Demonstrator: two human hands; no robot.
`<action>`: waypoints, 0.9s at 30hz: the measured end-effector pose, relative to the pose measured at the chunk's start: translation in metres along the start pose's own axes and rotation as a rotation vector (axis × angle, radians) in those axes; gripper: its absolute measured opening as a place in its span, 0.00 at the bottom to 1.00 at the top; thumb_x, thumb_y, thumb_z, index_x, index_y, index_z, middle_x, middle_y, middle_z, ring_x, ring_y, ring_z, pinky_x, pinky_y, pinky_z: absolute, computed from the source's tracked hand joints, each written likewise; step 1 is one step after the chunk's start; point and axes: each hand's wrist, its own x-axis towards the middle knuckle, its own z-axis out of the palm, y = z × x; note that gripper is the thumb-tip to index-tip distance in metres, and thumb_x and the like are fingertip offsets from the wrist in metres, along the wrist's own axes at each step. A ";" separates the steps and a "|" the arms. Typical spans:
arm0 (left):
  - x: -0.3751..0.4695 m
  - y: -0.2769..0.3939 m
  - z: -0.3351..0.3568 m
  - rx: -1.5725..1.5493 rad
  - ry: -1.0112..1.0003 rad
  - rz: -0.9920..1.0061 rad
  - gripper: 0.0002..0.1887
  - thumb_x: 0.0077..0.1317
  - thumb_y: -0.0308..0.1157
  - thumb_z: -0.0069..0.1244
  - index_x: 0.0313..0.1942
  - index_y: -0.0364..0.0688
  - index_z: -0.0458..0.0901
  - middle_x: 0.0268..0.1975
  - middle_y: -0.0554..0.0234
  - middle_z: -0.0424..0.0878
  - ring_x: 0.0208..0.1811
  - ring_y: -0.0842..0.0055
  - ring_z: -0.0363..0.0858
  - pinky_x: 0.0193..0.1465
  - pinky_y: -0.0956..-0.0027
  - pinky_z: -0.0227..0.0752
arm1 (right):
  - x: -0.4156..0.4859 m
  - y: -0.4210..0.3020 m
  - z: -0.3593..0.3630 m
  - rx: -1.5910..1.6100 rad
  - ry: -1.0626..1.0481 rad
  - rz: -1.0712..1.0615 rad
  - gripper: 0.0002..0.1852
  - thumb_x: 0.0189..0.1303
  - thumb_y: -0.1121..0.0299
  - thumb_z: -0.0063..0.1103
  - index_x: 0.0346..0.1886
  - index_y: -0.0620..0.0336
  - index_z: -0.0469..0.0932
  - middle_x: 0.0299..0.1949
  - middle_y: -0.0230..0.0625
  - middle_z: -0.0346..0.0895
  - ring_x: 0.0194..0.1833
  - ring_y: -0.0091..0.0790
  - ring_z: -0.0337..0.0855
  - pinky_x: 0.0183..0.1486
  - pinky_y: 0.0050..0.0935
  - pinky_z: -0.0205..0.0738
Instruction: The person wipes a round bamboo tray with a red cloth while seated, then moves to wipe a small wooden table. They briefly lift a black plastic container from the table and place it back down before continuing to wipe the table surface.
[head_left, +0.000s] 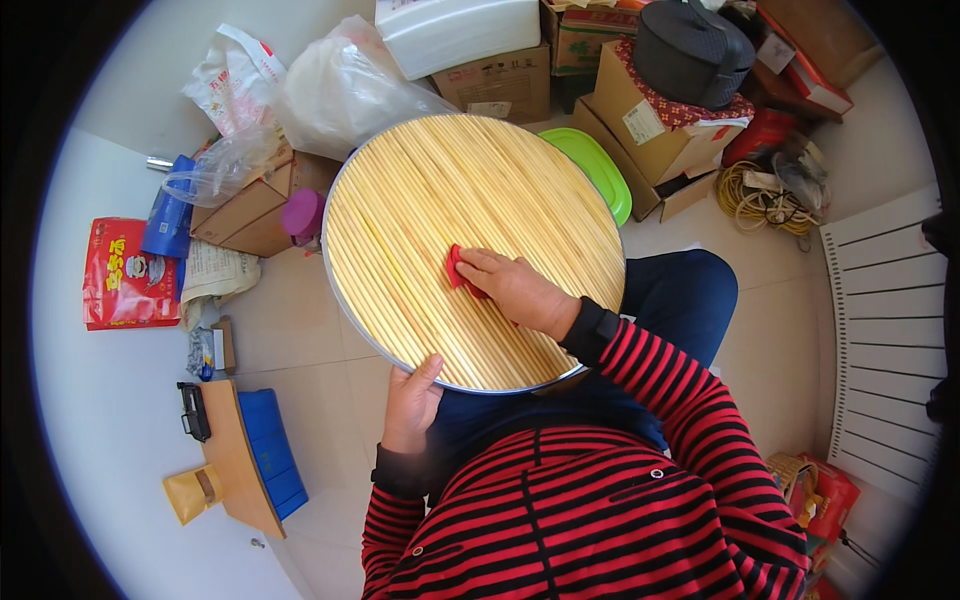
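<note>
A large round board of parallel straw-coloured stalks (465, 187) with a grey-blue rim rests over my lap, slightly tilted. My left hand (411, 401) grips its near rim at the lower left, thumb on top and the other fingers hidden beneath. Near the middle of the board, my right hand (514, 289) presses a small red cloth (456, 266) against the stalks. Most of the cloth is covered by the fingers and palm.
Beyond the board lie a clear plastic bag (345, 82), a green plastic lid (592, 161) and cardboard boxes (637, 120). A purple-lidded container (303, 214) stands just left of the rim. A white radiator (885, 330) lines the right wall; a small wooden table (240, 457) stands left.
</note>
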 end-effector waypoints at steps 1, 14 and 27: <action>0.000 0.000 0.000 0.003 0.002 0.007 0.25 0.70 0.24 0.54 0.66 0.38 0.70 0.63 0.58 0.78 0.64 0.70 0.77 0.67 0.62 0.70 | 0.001 0.000 0.002 0.033 -0.015 0.003 0.31 0.59 0.77 0.54 0.70 0.61 0.67 0.72 0.45 0.62 0.70 0.47 0.66 0.57 0.45 0.76; 0.003 -0.002 -0.004 -0.016 -0.026 -0.004 0.23 0.70 0.22 0.53 0.65 0.37 0.71 0.62 0.58 0.78 0.63 0.70 0.78 0.67 0.62 0.71 | -0.105 -0.022 -0.017 0.074 -0.093 -0.030 0.26 0.62 0.73 0.52 0.65 0.62 0.71 0.70 0.43 0.66 0.69 0.42 0.69 0.49 0.41 0.78; 0.002 -0.001 -0.002 0.010 -0.009 -0.011 0.24 0.69 0.22 0.54 0.65 0.37 0.71 0.62 0.57 0.79 0.62 0.70 0.78 0.66 0.63 0.72 | -0.029 -0.016 0.003 -0.185 -0.076 0.146 0.25 0.63 0.71 0.51 0.65 0.61 0.70 0.67 0.45 0.65 0.67 0.46 0.70 0.53 0.50 0.74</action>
